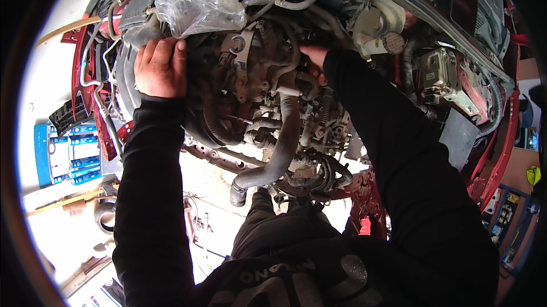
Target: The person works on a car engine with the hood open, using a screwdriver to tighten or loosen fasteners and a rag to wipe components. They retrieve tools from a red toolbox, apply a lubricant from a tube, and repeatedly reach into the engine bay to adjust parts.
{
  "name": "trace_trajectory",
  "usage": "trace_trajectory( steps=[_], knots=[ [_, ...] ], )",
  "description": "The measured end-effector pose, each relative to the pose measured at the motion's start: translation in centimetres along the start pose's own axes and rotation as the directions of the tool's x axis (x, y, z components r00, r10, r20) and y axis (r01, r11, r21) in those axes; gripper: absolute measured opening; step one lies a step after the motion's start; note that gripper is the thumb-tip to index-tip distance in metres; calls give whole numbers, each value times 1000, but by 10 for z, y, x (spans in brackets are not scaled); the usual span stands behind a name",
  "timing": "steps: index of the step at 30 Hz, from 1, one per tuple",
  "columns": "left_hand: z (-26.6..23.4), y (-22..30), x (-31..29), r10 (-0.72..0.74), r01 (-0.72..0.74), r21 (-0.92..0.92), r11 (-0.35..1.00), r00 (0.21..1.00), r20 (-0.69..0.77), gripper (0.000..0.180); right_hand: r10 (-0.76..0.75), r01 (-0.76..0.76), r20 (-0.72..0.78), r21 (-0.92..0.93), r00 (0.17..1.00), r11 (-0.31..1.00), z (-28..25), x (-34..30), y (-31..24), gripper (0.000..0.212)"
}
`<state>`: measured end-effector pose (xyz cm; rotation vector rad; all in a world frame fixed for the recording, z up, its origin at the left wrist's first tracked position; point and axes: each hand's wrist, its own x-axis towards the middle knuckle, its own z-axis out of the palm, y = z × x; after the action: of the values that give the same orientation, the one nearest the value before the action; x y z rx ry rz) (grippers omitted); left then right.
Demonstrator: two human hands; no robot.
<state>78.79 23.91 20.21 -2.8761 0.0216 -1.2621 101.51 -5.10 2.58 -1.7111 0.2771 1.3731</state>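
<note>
Engine [265,93] in the middle, at three o'clock from the left hand [161,70], resting with fingers together on dark rounded cover [126,73], and at eight o'clock from the nearer right hand [315,64], with partly hidden fingers, so cannot tell its grip or engine's long axis.

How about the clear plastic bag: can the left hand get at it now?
Probably yes: the left hand is right by the lower edge of the clear plastic bag, and nothing visible stands between them.

Left fingers [163,53] near clear bag [194,7]; right fingers [315,56] at engine [262,67].
</note>
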Motion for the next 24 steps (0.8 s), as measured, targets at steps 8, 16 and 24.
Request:
trace_trajectory(
  steps=[8, 16, 24],
  knots=[
    [2, -3, -1, 19, -19, 22, 1000, 1000, -6, 13, -29, 29, -74, -11, 997, 1000, -1, 5, 3, 53],
    [2, -3, -2, 2, -2, 12, 1000, 1000, 3, 14, -9, 9, -37, -2, 999, 1000, -5, 17, 6, 67],
    [1, -3, -2, 1, -1, 14, 1000, 1000, 5, 15, -9, 11, -47, 39, 999, 999, -3, 4, 4, 60]
  ],
)
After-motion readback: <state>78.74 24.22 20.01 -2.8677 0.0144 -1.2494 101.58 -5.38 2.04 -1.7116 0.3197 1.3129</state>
